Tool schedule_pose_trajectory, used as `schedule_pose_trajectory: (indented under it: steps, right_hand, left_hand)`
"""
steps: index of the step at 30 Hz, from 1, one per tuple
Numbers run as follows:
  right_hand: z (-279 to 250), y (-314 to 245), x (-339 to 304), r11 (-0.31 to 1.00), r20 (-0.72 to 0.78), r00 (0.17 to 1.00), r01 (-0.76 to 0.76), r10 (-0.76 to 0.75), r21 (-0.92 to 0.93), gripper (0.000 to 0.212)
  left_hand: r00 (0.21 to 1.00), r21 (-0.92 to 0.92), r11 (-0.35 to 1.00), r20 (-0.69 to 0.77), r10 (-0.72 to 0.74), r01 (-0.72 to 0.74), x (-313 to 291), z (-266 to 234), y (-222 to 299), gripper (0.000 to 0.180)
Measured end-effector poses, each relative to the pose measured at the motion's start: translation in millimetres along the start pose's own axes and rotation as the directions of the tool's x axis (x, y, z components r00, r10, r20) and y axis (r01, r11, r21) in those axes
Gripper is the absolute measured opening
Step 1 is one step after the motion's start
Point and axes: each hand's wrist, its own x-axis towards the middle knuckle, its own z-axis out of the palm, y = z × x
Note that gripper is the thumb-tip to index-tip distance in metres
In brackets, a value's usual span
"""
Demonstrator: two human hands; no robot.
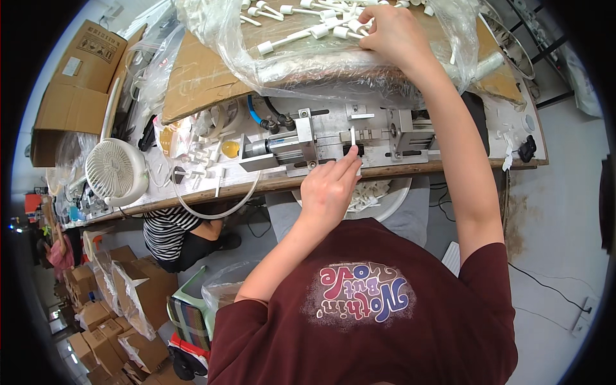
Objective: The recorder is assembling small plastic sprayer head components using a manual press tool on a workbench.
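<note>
My right hand (393, 37) reaches over a pile of white capped plastic stems (301, 40) on the far side of the bench. Its thumb and forefinger are apart around several pieces, and I see none lifted. My left hand (328, 192) is at the near edge of a small metal clamping fixture (366, 135). Its fingers are closed together on a white plastic stem (352, 136), whose slim end points away from me above the fixture. The rest of that stem is partly hidden by the fingers.
Clear plastic film (282, 74) and cardboard (205, 80) lie under the pile. A white fan (114, 170) stands at the left, near loose white parts (204, 154). A white basin (394, 196) of parts sits below the bench edge. Another person (170, 234) is at left.
</note>
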Motion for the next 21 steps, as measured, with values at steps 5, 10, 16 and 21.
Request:
schedule_pose_trajectory:
  steps: [5,10,16,21]
  right_hand:
    - [-26,-12,-20,0.993,0.015,1.000,0.016,-0.018,0.118,0.030]
    - [-43,-17,-61,0.962,-0.144,0.981,0.159,-0.129,0.223,0.019]
    - [-36,-31,-132,0.881,-0.323,0.875,0.434,-0.361,0.190,0.021]
    - [-22,-35,-183,0.833,-0.262,0.820,0.546,-0.509,0.091,0.036]
  left_hand:
    - [0.999,0.031,0.999,0.036,0.033,-0.034,11,2,-8,0.029]
    - [0.998,0.024,0.999,0.053,0.025,-0.026,11,2,-8,0.028]
    - [0.979,-0.265,0.946,0.131,-0.159,0.189,13,-12,-4,0.038]
    - [0.944,-0.770,0.565,0.146,-0.297,0.297,18,-32,10,0.047]
